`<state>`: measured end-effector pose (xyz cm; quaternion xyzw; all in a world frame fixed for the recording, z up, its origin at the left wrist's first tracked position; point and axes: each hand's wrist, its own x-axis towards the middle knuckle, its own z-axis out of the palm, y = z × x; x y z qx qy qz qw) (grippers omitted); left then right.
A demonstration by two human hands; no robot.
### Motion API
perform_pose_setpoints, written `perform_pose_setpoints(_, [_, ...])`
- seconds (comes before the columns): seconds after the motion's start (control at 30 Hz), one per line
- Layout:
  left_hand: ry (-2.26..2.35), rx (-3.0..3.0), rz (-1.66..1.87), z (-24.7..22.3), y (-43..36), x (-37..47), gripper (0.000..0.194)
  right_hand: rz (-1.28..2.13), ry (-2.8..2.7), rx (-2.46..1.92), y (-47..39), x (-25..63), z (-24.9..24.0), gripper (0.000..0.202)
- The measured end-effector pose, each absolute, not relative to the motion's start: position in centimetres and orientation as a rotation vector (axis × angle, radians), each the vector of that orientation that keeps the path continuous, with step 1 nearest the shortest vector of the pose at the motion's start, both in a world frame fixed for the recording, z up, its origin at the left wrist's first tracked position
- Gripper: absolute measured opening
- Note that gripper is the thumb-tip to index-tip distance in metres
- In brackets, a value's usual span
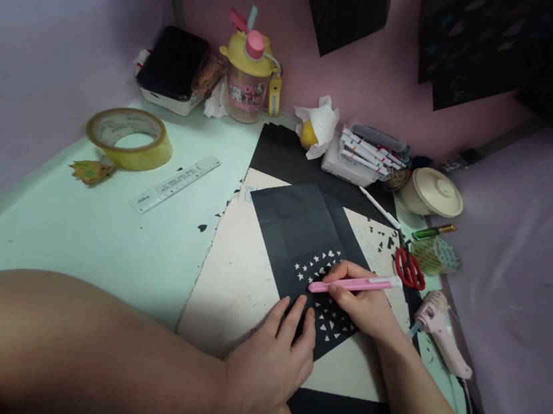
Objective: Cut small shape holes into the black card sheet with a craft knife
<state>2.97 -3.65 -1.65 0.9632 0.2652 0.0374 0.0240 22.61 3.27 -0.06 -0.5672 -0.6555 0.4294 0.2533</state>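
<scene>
Under both hands lies a sheet of black paper (288, 225), its lower part pierced with several small stars, hearts and triangles. My right hand (368, 307) grips a pink craft knife (358, 284) between thumb and fingers, its tip end down at the cut-outs; the blade itself is too small to make out. My left hand (276, 355) rests with fingers apart on the lower left edge of the black sheet, holding nothing. Beneath the sheet is a cream board (228, 275), with tiny black scraps (381, 236) scattered on its right side.
A clear ruler (176, 184) and a tape roll (131, 139) lie left. Behind stand a yellow-lidded cup (247, 86) and a box of pens (357, 160). Red scissors (408, 269), a green mesh-patterned roll (436, 255), a lidded cream bowl (432, 191) and a glue gun (445, 335) line the right.
</scene>
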Motion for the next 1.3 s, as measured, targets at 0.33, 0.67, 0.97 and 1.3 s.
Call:
perform_pose_setpoints(0.33, [0.818, 2.978, 0.086, -1.46, -3.58, 3.05, 0.089, 1.142, -1.792, -1.527, 3.26, 22.81, -0.30, 0.005])
perform_pose_setpoints(0.67, [0.821, 2.979, 0.108, -1.74, -3.66, 3.01, 0.089, 1.151, -1.874, -1.454, 3.21, 23.03, 0.04, 0.005])
perform_pose_setpoints(0.97, [0.811, 2.984, 0.104, -1.82, -3.53, 3.04, 0.088, 1.169, -1.846, -1.449, 3.14, 23.17, -0.32, 0.004])
perform_pose_setpoints(1.3, [0.809, 2.991, 0.106, -1.74, -3.66, 3.05, 0.087, 1.145, -1.861, -1.446, 3.02, 23.22, -0.42, 0.004])
